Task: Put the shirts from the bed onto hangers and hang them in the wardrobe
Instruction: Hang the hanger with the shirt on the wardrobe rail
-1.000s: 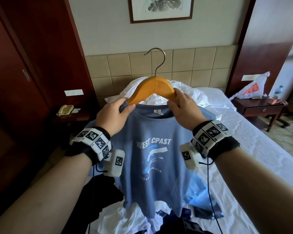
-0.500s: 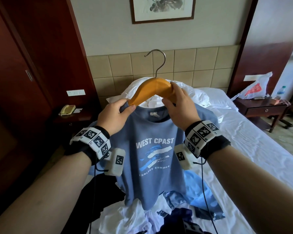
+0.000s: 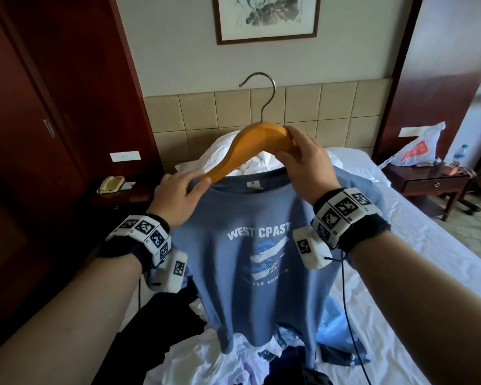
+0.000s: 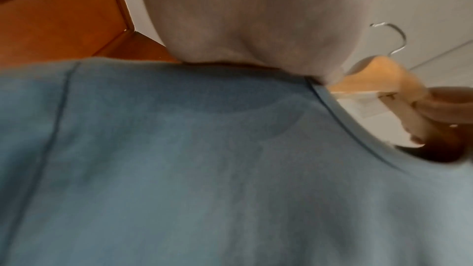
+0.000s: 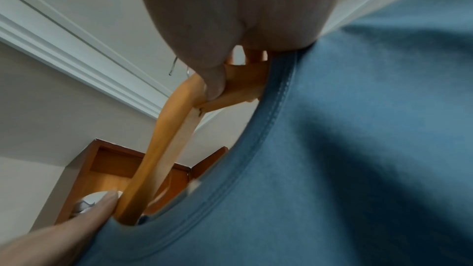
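Change since earlier frame: hanger (image 3: 250, 151) is tilted more steeply, its right half raised clear of the collar, and is gripped nearer its centre by the right hand.
Bed (image 3: 395, 262): white sheets; a heap of further shirts (image 3: 264, 354), white and dark, is seen below the raised one.
Wardrobe (image 3: 39, 134): dark wood, at left; no garment is seen hung on it.
Blue shirt (image 3: 261, 259): held up above the bed, "WEST CPAST" print facing the head camera.
Hanger, placement: wooden, metal hook upward; left end is lodged inside the collar, right end not yet threaded.
Left hand (image 3: 175, 198): fingers are curled round the shirt's left shoulder over the hanger end.
Right hand (image 3: 306, 165): fingers and thumb are clasped on the hanger's centre.
Progress: early, as judged; threading is half done, hanging and the heap remain.
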`<state>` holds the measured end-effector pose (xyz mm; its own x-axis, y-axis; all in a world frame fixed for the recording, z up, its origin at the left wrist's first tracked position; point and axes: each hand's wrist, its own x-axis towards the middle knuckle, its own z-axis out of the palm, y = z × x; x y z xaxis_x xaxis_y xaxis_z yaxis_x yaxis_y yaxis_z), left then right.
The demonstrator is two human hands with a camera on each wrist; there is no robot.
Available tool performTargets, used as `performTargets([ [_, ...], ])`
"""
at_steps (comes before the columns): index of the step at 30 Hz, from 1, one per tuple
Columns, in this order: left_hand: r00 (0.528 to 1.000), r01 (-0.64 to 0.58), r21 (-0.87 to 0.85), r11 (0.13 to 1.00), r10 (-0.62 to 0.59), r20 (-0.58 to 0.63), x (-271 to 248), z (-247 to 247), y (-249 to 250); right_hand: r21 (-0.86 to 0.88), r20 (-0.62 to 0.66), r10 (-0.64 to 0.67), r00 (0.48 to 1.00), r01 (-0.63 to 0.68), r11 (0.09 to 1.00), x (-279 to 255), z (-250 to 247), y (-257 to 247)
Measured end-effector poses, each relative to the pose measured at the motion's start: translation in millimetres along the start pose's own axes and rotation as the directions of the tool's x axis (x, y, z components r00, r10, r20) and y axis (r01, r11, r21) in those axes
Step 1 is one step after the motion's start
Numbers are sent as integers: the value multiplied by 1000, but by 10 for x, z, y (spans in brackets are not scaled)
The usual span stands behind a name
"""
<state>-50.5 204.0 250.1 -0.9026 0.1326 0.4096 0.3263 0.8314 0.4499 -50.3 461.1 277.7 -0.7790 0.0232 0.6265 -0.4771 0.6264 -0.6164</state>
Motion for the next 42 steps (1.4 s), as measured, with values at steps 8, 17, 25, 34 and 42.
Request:
performTargets([
  [8,998,15,60,998,-12,-55,16,-68,80,13,-19,14,1000,-14,1000,-1,-57,-71],
  [17,991,-127,-48,991,125,-42,122,16,197,17,-39,31,999,-31,999,-14,-86,-33],
  [25,996,-87,-196,977,79,-51,151,66,281,-160,18,45,999,-41,986,-43,-135,-4],
  [34,997,-34,-204,978,18,-76,122,30,282,-300,99,10,995,20,954,-63,-163,42],
  [42,992,-113,-182,977,102,-69,72,42,218,-299,100,-22,995,51,953,-64,-117,32],
])
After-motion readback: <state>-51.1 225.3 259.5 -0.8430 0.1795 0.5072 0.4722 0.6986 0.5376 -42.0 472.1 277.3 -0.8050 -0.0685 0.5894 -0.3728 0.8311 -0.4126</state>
